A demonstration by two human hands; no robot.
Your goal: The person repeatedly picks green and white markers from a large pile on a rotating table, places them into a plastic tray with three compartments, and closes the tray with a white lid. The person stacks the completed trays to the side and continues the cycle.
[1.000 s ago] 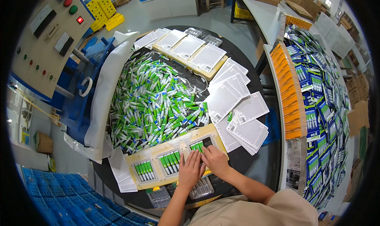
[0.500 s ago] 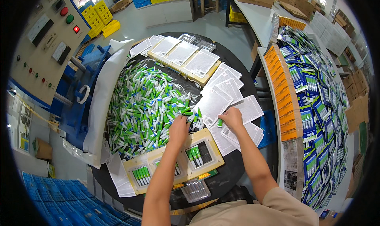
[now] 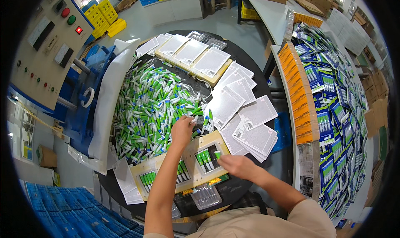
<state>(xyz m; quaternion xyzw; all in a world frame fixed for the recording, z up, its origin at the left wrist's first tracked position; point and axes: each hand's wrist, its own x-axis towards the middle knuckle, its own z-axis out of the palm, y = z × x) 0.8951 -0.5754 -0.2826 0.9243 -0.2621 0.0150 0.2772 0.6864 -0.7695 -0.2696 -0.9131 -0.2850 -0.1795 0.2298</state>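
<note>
My right hand (image 3: 238, 166) pinches a small green-and-white glue tube (image 3: 217, 154) above the right end of a cream tray (image 3: 192, 164). Beneath it, the tray's right compartment holds several green tubes (image 3: 204, 159), with a dark gap at their right side. The middle and left compartments also hold tubes in rows; my left forearm covers part of them. At the right edge of a large heap of loose tubes (image 3: 152, 100), my left hand (image 3: 182, 130) has its fingers closed, with the white end of a tube (image 3: 194, 120) at the fingertips.
White printed cards (image 3: 258, 111) lie fanned at the tray's right. A second cream tray (image 3: 216, 77) carries cards on the far side. Clear plastic blisters (image 3: 206, 197) sit near me. A blue press machine (image 3: 93, 88) stands left; a bin of packed glue cards (image 3: 329, 113) stands right.
My right hand has come from over the cards toward me, bringing its tube above the tray's right compartment. My left hand has shifted slightly left at the heap's edge.
</note>
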